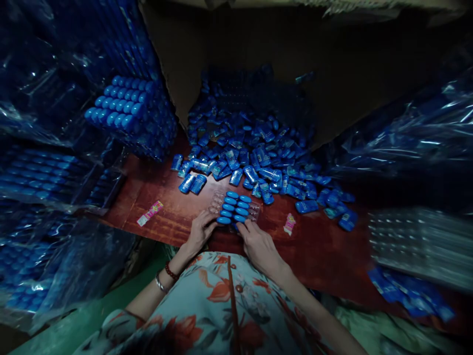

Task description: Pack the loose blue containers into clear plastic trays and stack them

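Note:
A clear plastic tray [254,211] lies on the table close to my body, with two columns of glossy blue oval-topped containers [228,207] in its middle. Clear empty hollows show along both its sides. My left hand [199,231] is closed at the tray's near left corner, thumb and fingers bent against its edge. At the near right end, my right hand [258,244] has its fingertips pressed together on a blue container [235,227], mostly hidden beneath them. Beyond the tray spreads a heap of loose blue wrapped containers [258,158].
Filled trays of blue containers [114,101] are stacked at the left, among plastic-covered stacks [40,172]. Clear trays [417,246] and several blue packs [410,293] lie at the right. Pink wrappers [150,213] rest on the red-brown table [173,217]. A cardboard wall [351,74] stands behind.

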`<state>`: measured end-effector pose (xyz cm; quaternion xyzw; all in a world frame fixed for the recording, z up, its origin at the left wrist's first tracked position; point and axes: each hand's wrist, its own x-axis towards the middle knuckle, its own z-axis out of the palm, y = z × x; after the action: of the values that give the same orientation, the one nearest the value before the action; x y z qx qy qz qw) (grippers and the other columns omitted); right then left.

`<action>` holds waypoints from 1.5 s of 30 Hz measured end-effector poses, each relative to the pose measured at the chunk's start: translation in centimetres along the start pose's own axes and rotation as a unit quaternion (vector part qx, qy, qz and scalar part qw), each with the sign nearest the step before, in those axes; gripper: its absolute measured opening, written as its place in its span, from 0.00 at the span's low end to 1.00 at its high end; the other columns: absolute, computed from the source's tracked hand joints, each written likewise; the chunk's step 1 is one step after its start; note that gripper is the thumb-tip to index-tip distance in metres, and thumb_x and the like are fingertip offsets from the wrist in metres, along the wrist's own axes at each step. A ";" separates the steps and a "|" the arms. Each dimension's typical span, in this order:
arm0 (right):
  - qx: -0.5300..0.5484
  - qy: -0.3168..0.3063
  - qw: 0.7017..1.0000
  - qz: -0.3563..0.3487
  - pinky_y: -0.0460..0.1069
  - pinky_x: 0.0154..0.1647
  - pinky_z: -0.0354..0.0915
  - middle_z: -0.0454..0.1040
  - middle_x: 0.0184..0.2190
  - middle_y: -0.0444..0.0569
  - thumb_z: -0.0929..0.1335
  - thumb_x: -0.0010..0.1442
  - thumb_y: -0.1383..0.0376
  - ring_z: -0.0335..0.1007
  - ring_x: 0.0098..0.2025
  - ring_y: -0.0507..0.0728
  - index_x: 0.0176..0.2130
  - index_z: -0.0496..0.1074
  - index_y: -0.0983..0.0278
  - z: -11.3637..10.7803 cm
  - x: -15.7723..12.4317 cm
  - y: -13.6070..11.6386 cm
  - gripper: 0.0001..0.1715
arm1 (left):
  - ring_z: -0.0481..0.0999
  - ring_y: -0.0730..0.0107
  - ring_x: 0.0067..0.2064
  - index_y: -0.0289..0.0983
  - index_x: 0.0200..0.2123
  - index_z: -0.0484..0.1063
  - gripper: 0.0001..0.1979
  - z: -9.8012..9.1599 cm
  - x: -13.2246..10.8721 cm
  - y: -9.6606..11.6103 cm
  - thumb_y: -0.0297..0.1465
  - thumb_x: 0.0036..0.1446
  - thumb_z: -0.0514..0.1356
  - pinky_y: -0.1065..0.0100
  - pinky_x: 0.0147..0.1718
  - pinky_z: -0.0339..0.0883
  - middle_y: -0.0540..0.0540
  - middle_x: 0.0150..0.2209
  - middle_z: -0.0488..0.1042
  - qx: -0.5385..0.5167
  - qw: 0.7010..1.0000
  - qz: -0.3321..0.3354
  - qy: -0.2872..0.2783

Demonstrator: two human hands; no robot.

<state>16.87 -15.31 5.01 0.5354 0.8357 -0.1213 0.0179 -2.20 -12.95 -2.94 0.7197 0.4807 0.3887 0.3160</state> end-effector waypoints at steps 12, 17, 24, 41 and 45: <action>-0.024 0.094 0.995 -0.038 0.51 0.36 0.62 0.69 0.47 0.57 0.62 0.62 0.58 0.63 0.44 0.61 0.58 0.61 0.62 -0.7 1.2 -0.4 0.26 | 0.72 0.68 0.36 0.35 0.40 0.72 0.11 0.5 -1.2 -0.3 0.32 0.63 0.51 0.67 0.35 0.69 0.44 0.33 0.72 0.048 0.998 0.033 -0.022; -0.012 0.173 0.971 -0.165 0.51 0.36 0.56 0.73 0.38 0.53 0.59 0.64 0.71 0.62 0.40 0.57 0.48 0.71 0.66 1.3 1.7 0.0 0.17 | 0.72 0.66 0.41 0.37 0.44 0.70 0.11 0.8 -1.8 -0.5 0.31 0.63 0.51 0.65 0.40 0.70 0.42 0.38 0.71 0.052 0.998 0.021 -0.032; 0.017 0.272 0.955 -0.119 0.52 0.43 0.53 0.74 0.36 0.51 0.60 0.62 0.72 0.61 0.44 0.58 0.44 0.71 0.68 2.3 1.4 0.0 0.14 | 0.71 0.64 0.43 0.37 0.46 0.65 0.13 0.2 -2.1 -0.6 0.34 0.59 0.57 0.62 0.43 0.69 0.42 0.41 0.70 0.025 1.000 -0.014 -0.012; 0.002 0.188 0.969 -0.161 0.53 0.44 0.51 0.71 0.29 0.49 0.62 0.59 0.74 0.59 0.37 0.57 0.33 0.70 0.65 1.7 5.7 -1.2 0.08 | 0.69 0.67 0.42 0.35 0.31 0.71 0.12 -1.7 -1.1 -0.6 0.29 0.63 0.50 0.67 0.39 0.67 0.41 0.37 0.70 0.067 0.992 0.061 -0.091; -0.053 0.144 0.979 -0.136 0.55 0.46 0.50 0.73 0.32 0.50 0.63 0.59 0.71 0.60 0.40 0.59 0.35 0.71 0.65 0.5 5.3 -2.8 0.07 | 0.71 0.69 0.41 0.36 0.32 0.70 0.08 -2.7 -0.5 -0.9 0.30 0.62 0.53 0.68 0.39 0.68 0.43 0.39 0.70 0.037 0.997 0.062 -0.030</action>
<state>12.10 -11.82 4.24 0.4273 0.8995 -0.0001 -0.0909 -5.04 -12.90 -2.51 0.7708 0.4395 0.3676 0.2785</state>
